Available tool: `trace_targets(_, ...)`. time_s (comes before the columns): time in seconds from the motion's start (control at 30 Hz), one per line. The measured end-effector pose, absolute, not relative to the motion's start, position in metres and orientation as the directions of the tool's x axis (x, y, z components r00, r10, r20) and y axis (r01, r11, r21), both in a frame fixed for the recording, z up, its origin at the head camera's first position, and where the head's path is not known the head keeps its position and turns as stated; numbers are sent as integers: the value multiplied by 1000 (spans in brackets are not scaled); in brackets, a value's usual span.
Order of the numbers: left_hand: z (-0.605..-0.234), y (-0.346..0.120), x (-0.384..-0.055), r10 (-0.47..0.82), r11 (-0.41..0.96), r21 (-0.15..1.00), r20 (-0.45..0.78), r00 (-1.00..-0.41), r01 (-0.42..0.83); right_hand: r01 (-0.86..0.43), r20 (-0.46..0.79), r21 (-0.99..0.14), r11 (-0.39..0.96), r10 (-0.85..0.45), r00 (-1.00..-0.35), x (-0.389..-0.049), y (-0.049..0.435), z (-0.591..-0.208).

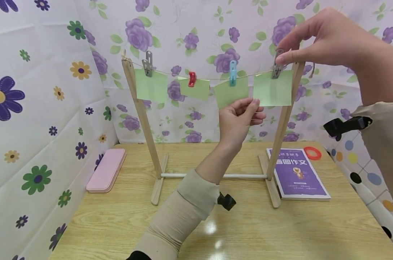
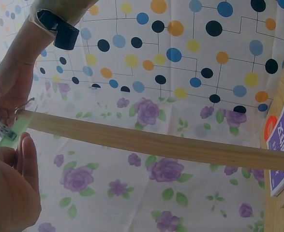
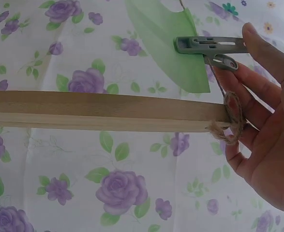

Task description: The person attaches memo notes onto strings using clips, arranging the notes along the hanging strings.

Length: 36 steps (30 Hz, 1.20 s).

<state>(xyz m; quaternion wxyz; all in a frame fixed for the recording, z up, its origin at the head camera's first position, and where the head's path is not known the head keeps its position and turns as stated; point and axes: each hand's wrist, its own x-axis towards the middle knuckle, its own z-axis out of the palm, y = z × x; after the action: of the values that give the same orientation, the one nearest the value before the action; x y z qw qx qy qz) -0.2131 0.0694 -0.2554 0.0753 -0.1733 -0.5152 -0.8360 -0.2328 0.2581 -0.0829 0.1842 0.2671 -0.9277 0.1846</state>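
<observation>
Four-legged wording aside, a twine line carries several light green paper sheets, each under a clip. At its right end my right hand pinches the handles of a grey clothespin between thumb and fingers. This clothespin sits over the top edge of the rightmost green paper. My left hand holds that sheet's lower left corner between thumb and fingers; the left wrist view hides most of this grip. Left of it hang sheets under a light blue clothespin, a red clip and another grey clothespin.
A wooden frame, with a left post and a right post, stands on the table. A white bar joins its feet. A purple book and red ring lie right, a pink case left.
</observation>
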Motion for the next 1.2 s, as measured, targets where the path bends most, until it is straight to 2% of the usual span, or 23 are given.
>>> trace_targets(0.27, -256, 70, -213, 73, -399, 869, 347, -935, 291, -591, 500, -289, 753, -407, -764, -235, 259, -90)
trace_targets(0.4, -256, 70, -212, 80, -392, 874, 342, -936, 286, -653, 624, -291, 699, -378, -684, -236, 259, -95)
trace_targets(0.67, -260, 68, -212, 132, -367, 892, 330, -935, 264, -719, 804, -315, 619, -228, -548, -230, 264, -120)
trace_targets(0.87, -267, 68, -212, 144, -331, 906, 324, -935, 263, -820, 915, -344, 457, -32, -401, -225, 266, -153)
trace_targets(1.03, -277, 58, -205, 208, -282, 930, 299, -931, 236, -879, 927, -374, 296, 138, -348, -219, 264, -187)
trace_targets(1.13, -290, 42, -194, 281, -180, 953, 289, -915, 245, -892, 915, -381, 244, 238, -326, -207, 261, -209)
trace_targets(1.2, -303, 28, -185, 323, -78, 956, 292, -900, 282, -886, 906, -383, 262, 295, -305, -196, 258, -226)
